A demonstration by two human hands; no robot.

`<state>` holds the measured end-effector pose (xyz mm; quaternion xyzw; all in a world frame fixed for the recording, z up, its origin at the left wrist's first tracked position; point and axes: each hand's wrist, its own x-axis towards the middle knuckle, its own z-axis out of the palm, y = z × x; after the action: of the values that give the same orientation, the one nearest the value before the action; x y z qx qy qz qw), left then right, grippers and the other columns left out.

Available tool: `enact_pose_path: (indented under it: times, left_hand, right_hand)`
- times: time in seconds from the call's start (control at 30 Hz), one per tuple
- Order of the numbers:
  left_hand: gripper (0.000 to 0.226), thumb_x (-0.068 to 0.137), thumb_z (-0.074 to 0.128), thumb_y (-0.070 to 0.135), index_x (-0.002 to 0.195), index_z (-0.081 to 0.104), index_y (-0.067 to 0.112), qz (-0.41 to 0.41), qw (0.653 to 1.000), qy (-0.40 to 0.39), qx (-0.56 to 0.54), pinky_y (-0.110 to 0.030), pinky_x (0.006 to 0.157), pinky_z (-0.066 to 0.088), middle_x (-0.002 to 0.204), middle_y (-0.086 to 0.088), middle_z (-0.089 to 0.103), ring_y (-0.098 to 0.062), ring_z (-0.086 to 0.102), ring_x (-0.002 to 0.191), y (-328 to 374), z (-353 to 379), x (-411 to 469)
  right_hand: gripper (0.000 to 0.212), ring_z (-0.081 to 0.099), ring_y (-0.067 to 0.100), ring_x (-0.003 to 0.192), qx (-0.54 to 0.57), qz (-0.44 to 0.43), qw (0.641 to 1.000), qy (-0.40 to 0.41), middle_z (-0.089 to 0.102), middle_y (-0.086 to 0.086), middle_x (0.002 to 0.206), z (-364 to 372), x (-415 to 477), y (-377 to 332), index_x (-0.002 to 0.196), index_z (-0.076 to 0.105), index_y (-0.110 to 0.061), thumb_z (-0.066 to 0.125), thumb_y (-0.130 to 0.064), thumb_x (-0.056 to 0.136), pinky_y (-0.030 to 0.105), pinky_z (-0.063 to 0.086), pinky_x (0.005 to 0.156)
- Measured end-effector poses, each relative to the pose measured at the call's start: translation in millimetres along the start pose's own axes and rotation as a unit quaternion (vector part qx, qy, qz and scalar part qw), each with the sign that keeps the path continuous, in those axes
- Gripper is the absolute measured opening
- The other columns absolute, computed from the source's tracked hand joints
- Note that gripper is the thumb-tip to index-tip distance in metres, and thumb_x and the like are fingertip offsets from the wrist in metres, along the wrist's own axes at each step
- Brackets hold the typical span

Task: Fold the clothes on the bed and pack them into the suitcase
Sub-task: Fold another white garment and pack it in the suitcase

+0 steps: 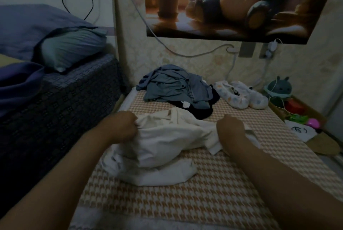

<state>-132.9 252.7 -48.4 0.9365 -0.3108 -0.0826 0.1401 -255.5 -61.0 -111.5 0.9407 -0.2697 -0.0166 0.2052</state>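
Fingers on my left hand are curled tight, bunching a fold of the crumpled cream-white cloth garment at its upper left corner. Those on my right hand bend down behind the knuckles in dim light, and they seem to pinch the garment's right edge. The garment lies in a soft, rumpled heap between both hands, its lower layers puffed and creased, on the orange-and-white houndstooth woven bed mat. Beyond it, near the wall, sits a loose pile of grey-blue garments with a zip and buttons showing. It rests partly over a black garment that touches the white one's far edge. Just right of that pile lie two pale, spotted fabric pieces.
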Motion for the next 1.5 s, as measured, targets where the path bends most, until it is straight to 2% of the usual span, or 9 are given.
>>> enact_pose_path:
  times: [0.13, 0.23, 0.4, 0.63, 0.77, 0.93, 1.2, 1.33, 1.5]
  left_hand:
    - [0.048, 0.100, 0.037, 0.028, 0.146, 0.036, 0.012, -0.097, 0.989, -0.102, 0.053, -0.036, 0.098, 0.039, 0.144, -0.021, 0.042, -0.035, 0.047, 0.125, -18, -3, -11]
    - [0.062, 0.103, 0.029, 0.034, 0.152, -0.009, 0.036, -0.064, 0.983, -0.107, 0.134, -0.037, 0.106, 0.033, 0.158, -0.020, 0.016, -0.036, 0.034, 0.137, -12, 5, -17]
    - [0.054, 0.079, 0.061, 0.057, 0.120, 0.062, 0.021, -0.044, 0.985, -0.087, 0.143, -0.034, 0.095, 0.046, 0.123, -0.010, 0.057, -0.030, 0.051, 0.117, -5, 21, -11]
    - [0.076, 0.077, 0.066, 0.044, 0.141, 0.030, 0.028, 0.006, 0.998, 0.002, 0.059, -0.038, 0.092, 0.043, 0.141, -0.014, 0.034, -0.036, 0.040, 0.126, 8, 31, -22]
    - [0.044, 0.084, 0.066, 0.015, 0.127, 0.060, 0.023, 0.077, 0.990, -0.121, -0.008, -0.025, 0.088, 0.046, 0.129, -0.003, 0.060, -0.019, 0.056, 0.111, 31, 26, -24]
    - [0.032, 0.094, 0.058, 0.018, 0.125, 0.064, 0.016, 0.046, 0.859, -0.477, -0.181, -0.031, 0.076, 0.056, 0.100, -0.005, 0.069, -0.018, 0.067, 0.079, 70, 25, -41]
    - [0.035, 0.094, 0.042, 0.002, 0.100, 0.069, 0.022, 0.121, 0.981, 0.027, -0.152, -0.013, 0.064, 0.044, 0.095, 0.004, 0.069, -0.016, 0.064, 0.089, 57, 51, 23]
    - [0.043, 0.094, 0.043, 0.001, 0.129, 0.059, 0.021, 0.172, 0.984, 0.031, -0.026, -0.023, 0.095, 0.040, 0.128, -0.002, 0.058, -0.020, 0.054, 0.117, 46, 73, 59]
    - [0.045, 0.094, 0.047, 0.006, 0.131, 0.057, 0.029, 0.192, 0.979, -0.026, 0.059, -0.028, 0.097, 0.043, 0.134, 0.002, 0.055, -0.019, 0.053, 0.119, 48, 85, 102]
  right_hand:
    - [0.026, 0.051, 0.024, 0.111, -0.052, -0.031, 0.997, 0.053, 0.050, 0.009, 0.125, -7, -2, -27, 0.116, 0.059, -0.018, 0.055, -0.030, 0.093, 0.036, 0.041, 0.090]
    - [0.039, 0.057, 0.028, 0.101, 0.152, -0.235, 0.946, 0.162, 0.055, 0.009, 0.117, -16, -10, -61, 0.106, 0.064, -0.019, 0.072, -0.040, 0.074, 0.037, 0.046, 0.082]
    - [0.058, 0.039, 0.023, 0.135, 0.239, -0.306, 0.916, -0.097, 0.040, 0.003, 0.150, -13, -35, -96, 0.147, 0.035, -0.024, 0.056, -0.036, 0.094, 0.038, 0.029, 0.113]
    - [0.010, 0.057, 0.021, 0.092, 0.156, -0.213, 0.964, 0.005, 0.058, 0.008, 0.098, -35, -29, -28, 0.077, 0.056, -0.016, 0.058, -0.009, 0.083, 0.027, 0.034, 0.061]
    - [0.044, 0.048, 0.026, 0.125, 0.045, -0.149, 0.965, -0.212, 0.047, 0.012, 0.139, -39, -46, 2, 0.136, 0.051, -0.013, 0.055, -0.020, 0.093, 0.034, 0.039, 0.105]
    - [0.019, 0.063, 0.016, 0.063, 0.211, -0.103, 0.854, -0.463, 0.071, 0.007, 0.095, -54, -66, 10, 0.104, 0.071, -0.012, 0.061, -0.021, 0.090, 0.027, 0.051, 0.063]
    - [0.035, 0.062, 0.012, 0.086, 0.398, -0.129, 0.908, -0.030, 0.069, -0.001, 0.101, -36, -14, -5, 0.082, 0.074, -0.023, 0.048, 0.000, 0.086, 0.028, 0.052, 0.080]
    - [0.051, 0.050, 0.019, 0.122, 0.279, -0.200, 0.939, -0.035, 0.049, -0.001, 0.138, -12, 20, -24, 0.122, 0.064, -0.025, 0.049, 0.007, 0.084, 0.024, 0.040, 0.090]
    - [0.030, 0.056, 0.021, 0.110, 0.056, -0.266, 0.962, -0.010, 0.062, -0.002, 0.119, 19, 57, -37, 0.117, 0.066, -0.025, 0.055, -0.018, 0.090, 0.027, 0.040, 0.087]
